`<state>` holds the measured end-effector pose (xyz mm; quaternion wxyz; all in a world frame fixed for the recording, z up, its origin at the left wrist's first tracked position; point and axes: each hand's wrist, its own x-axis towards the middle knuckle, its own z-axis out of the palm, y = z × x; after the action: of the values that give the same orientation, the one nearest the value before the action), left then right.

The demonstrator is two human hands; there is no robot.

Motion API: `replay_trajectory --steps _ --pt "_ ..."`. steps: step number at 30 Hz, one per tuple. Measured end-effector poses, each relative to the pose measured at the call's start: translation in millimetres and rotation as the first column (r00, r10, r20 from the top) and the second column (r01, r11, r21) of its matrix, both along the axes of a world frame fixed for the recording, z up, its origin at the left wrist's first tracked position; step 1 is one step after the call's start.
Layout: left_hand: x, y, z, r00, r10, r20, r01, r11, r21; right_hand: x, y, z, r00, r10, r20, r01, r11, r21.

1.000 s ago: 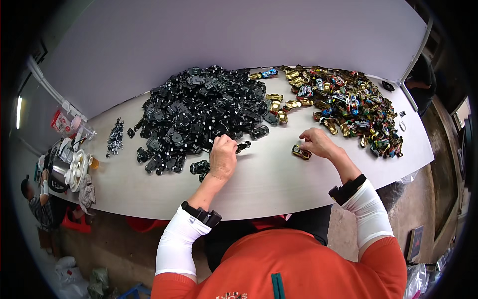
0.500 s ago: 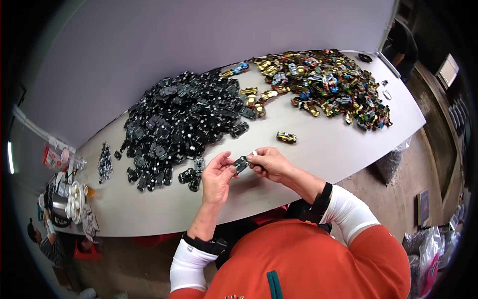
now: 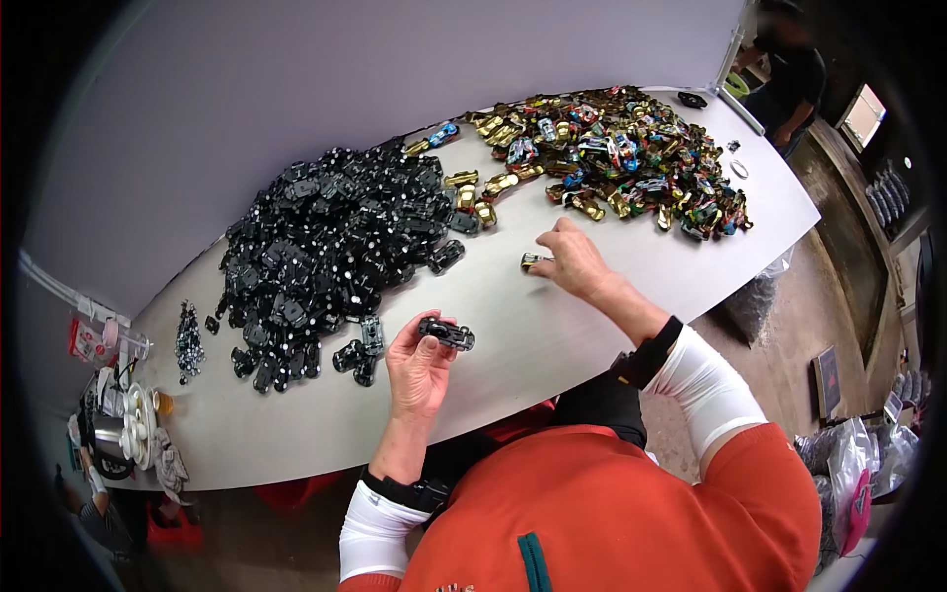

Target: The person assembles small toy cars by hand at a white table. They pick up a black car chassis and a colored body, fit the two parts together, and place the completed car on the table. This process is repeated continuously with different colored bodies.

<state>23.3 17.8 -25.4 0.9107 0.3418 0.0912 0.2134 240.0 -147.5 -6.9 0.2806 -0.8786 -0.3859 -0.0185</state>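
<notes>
Black toy chassis point(image 3: 446, 333) pinched in left hand point(image 3: 419, 370); right hand point(image 3: 577, 264) closes on gold car body point(image 3: 534, 261) (lone, on table point(image 3: 552, 326)). Mating likely next; needs alignment.

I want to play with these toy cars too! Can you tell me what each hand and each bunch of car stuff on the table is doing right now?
Left hand: raised, holding a black car piece.
Black car piece: held in the fingertips, off the table.
Right hand: on the table, touching a small gold car.
Small gold car: lying alone on the white table.
Black pile: heaped.
Colourful pile: heaped, spread out.
</notes>
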Motion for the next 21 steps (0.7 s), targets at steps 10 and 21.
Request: replay_trajectory --steps 10,21 --pt "-8 5 3 0.993 0.058 0.102 -0.068 0.993 0.096 -64 20 44 0.523 0.396 -0.755 -0.042 0.897 0.441" --pt "-4 0 13 0.997 0.053 0.061 -0.065 0.978 0.199 -100 29 52 0.535 0.469 -0.703 -0.135 0.869 0.477"
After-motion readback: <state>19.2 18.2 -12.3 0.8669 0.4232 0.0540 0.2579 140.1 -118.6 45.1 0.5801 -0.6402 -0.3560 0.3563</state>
